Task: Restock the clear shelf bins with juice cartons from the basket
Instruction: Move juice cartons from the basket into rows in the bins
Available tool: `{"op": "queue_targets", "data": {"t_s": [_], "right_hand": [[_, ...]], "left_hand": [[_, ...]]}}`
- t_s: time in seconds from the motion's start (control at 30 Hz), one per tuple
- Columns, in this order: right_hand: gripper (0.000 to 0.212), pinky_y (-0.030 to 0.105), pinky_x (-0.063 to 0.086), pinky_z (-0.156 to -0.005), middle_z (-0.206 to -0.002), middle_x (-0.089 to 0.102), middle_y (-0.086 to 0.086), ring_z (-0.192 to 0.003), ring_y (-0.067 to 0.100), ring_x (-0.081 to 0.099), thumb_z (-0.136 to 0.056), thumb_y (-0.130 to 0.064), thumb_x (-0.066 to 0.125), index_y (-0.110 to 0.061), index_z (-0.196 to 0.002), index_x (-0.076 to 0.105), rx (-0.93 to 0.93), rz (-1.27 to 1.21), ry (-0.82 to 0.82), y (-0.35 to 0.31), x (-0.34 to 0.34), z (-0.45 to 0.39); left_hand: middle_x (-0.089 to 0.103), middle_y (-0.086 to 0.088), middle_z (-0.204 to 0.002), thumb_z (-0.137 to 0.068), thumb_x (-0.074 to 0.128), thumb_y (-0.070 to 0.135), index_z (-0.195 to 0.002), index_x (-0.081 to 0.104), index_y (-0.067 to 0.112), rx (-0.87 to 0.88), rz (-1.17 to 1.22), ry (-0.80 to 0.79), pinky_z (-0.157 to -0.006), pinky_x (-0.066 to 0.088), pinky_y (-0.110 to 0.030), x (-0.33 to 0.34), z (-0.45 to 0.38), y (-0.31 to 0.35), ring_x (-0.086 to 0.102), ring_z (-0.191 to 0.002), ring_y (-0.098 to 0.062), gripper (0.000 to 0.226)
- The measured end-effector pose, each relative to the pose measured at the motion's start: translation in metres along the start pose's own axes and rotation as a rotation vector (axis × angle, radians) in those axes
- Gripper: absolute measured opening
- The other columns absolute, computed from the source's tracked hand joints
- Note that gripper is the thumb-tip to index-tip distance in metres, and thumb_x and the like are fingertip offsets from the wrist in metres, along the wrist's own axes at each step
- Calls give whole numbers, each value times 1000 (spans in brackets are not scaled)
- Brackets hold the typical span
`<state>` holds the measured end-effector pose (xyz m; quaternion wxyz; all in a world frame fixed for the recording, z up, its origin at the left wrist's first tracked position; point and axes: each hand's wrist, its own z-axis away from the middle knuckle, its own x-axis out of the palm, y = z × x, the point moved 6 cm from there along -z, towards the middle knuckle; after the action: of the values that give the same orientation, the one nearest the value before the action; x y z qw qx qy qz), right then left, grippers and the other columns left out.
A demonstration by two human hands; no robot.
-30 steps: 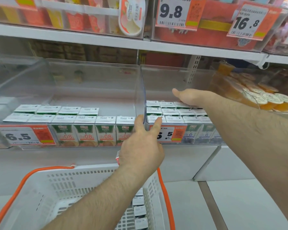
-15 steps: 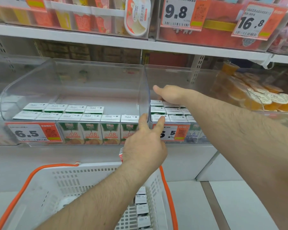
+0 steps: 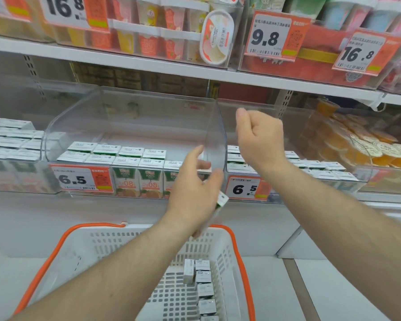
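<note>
Juice cartons [image 3: 138,181] sit in rows in the middle clear bin [image 3: 130,117], green "100%" fronts facing out behind its low front lip; back half of that bin is bare floor. More cartons [image 3: 310,164] fill the next bin [image 3: 357,179] to the right, and a third lot [image 3: 12,140] shows in the bin at far left. Left hand [image 3: 195,193] is low in front of the divider wall [image 3: 214,135] between the two bins, fingers curled round one carton [image 3: 221,200]; only its white-and-green top corner pokes out past the palm, the rest is hidden. Thumb points up toward the bin edge. Right hand [image 3: 261,137] hangs above the right bin's front, fingers loosely curled in, nothing visible in it, thumb up just beside the divider top. Basket [image 3: 97,246], white with orange rim, sits below both forearms; a short column of cartons [image 3: 203,288] lies along its right side. Price tags: "6.5" [image 3: 80,178] on the middle bin covers its left cartons, another "6.5" [image 3: 247,188] on the right bin. Jelly cups [image 3: 366,147] with orange contents are piled in the far right bin. Upper shelf [image 3: 148,66] carries dessert cups, an oval tub [image 3: 215,38], and tags "9.8" [image 3: 270,37] and "16.8" [image 3: 361,53].
</note>
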<state>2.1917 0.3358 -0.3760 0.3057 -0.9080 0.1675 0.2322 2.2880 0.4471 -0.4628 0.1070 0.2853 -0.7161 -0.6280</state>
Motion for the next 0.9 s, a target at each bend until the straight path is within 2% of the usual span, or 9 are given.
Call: {"op": "queue_targets", "data": {"t_s": [0.1, 0.17, 0.23, 0.33, 0.4, 0.57, 0.7, 0.77, 0.9], "right_hand": [[30, 27, 37, -54, -64, 53, 10, -56, 18, 48, -97, -14, 43, -6, -69, 50, 161, -205, -195, -27, 11, 28], [15, 18, 36, -46, -71, 53, 5, -54, 15, 50, -92, -9, 49, -14, -79, 54, 380, -413, -376, -40, 25, 48], [8, 16, 36, -45, -78, 53, 2, -58, 16, 52, -86, -26, 60, -20, -89, 57, 520, -488, -551, -52, 39, 68], [41, 33, 46, -60, -77, 57, 3, -68, 15, 54, -62, -43, 74, -21, -94, 62, 441, -344, -725, -74, 59, 88], [34, 46, 53, -73, -77, 67, 10, -69, 17, 57, -58, -32, 76, -17, -87, 67, 409, -310, -715, -90, 69, 93], [23, 39, 52, -68, -77, 66, 8, -65, 13, 55, -71, -6, 79, -17, -88, 68, 384, -339, -619, -122, 83, 90], [18, 31, 57, -59, -85, 69, 15, -67, 23, 66, -84, 7, 66, -7, -95, 62, 629, -641, -622, -146, 100, 89], [15, 30, 57, -56, -83, 72, 17, -65, 25, 69, -87, 7, 60, -2, -99, 59, 690, -764, -639, -160, 110, 86], [29, 50, 56, -83, -87, 73, 15, -72, 28, 70, -84, -14, 63, 0, -109, 59, 653, -747, -721, -189, 134, 71]], "left_hand": [[64, -1, -98, -98, 49, 32, -115, 56, 22, -407, 391, 30, -76, 45, -32, -17, 0, -16, 61, -83, -19, 21], [61, -8, -85, -97, 49, 33, -97, 58, 17, -559, 525, 18, -72, 44, -35, -29, 7, -21, 57, -73, -24, 18], [60, -13, -83, -96, 49, 34, -96, 59, 16, -626, 575, 13, -72, 46, -37, -45, 11, -23, 56, -72, -25, 21], [67, -14, -92, -99, 48, 39, -106, 63, 16, -619, 602, 32, -79, 54, -45, -70, 12, -24, 65, -76, -29, 29], [68, -13, -92, -99, 48, 41, -109, 62, 15, -611, 604, 21, -80, 55, -48, -88, 14, -26, 66, -76, -30, 31], [64, -18, -91, -88, 48, 32, -96, 61, 10, -488, 657, -101, -64, 44, -33, -139, 15, -24, 57, -70, -26, 27], [68, -13, -94, -61, 55, 18, -117, 61, 8, -370, 525, -209, -61, 48, -30, -185, 16, -27, 60, -68, -20, 57], [71, -14, -94, -61, 59, 8, -113, 62, 10, -310, 473, -278, -61, 54, -31, -205, 16, -28, 64, -72, -23, 52], [73, -12, -93, -69, 73, -10, -109, 62, 7, -211, 516, -213, -59, 57, -28, -242, 9, -32, 69, -71, -19, 45]]}}
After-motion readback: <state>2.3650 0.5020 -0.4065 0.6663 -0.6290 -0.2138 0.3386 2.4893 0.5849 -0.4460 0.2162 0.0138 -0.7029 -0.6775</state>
